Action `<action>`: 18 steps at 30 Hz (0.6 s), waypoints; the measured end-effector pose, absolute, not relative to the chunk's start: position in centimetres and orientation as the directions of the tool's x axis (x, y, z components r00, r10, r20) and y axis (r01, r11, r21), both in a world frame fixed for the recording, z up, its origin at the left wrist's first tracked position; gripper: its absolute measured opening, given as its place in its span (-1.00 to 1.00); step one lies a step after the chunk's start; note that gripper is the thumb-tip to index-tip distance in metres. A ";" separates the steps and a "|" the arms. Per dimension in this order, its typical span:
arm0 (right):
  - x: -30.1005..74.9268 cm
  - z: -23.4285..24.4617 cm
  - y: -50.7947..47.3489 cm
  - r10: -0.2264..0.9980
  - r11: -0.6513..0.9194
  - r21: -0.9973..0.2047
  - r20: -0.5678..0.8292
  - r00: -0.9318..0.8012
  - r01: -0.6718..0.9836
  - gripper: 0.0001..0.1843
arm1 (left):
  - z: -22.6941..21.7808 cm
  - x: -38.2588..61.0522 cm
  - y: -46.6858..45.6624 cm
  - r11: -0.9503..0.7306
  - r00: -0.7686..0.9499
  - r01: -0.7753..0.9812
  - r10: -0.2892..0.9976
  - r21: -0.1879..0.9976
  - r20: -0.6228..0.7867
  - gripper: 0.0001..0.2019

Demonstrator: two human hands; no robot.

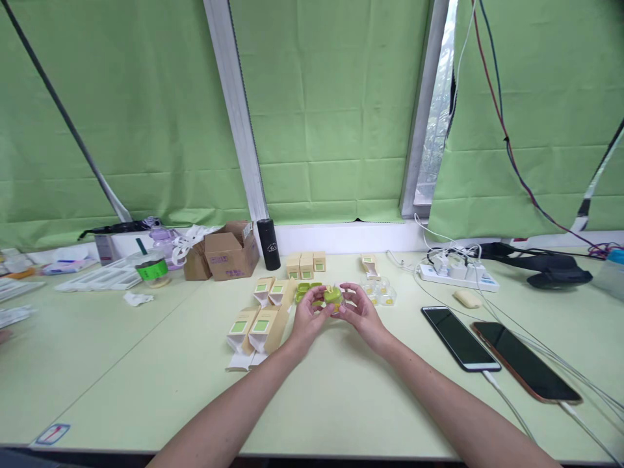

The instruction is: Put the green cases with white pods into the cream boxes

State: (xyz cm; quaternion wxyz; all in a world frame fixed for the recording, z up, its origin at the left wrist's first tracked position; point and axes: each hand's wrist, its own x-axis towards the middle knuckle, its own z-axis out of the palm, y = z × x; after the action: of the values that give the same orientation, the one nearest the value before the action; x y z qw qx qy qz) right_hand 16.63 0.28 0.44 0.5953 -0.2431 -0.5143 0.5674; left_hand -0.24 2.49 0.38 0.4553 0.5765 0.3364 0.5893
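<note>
Between my two hands is a small clear container with a green lid (pixel 333 296), something yellow showing low in it. My left hand (pixel 312 314) grips it from the left and my right hand (pixel 361 314) from the right, fingers curled round it. Several green lids (pixel 303 290) lie just behind my left hand, partly hidden by it. Beyond my right hand stand several clear containers (pixel 385 292) with yellow spots inside. To the left lie open small boxes (pixel 262 325) with green labels; closed small boxes (pixel 306 265) stand farther back.
One more small box (pixel 370 265) lies at the back. A black bottle (pixel 268 244) and a cardboard box (pixel 231 252) stand back left. On the right are two phones (pixel 461 338) on cables, a power strip (pixel 458 276) and a beige oval object (pixel 467 299).
</note>
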 end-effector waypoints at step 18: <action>16.5 0.7 0.4 0.905 0.275 -0.863 0.381 -0.189 -0.424 -0.52 | 1.0 -0.1 1.9 -0.462 0.044 0.077 0.887 0.884 0.459 -0.67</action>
State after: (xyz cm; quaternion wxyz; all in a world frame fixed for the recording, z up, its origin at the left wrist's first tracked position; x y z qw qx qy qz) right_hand 16.53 0.41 0.66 0.5954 -0.2261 -0.5322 0.5578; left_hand -0.06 1.88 0.97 0.3515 0.6314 0.3817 0.5763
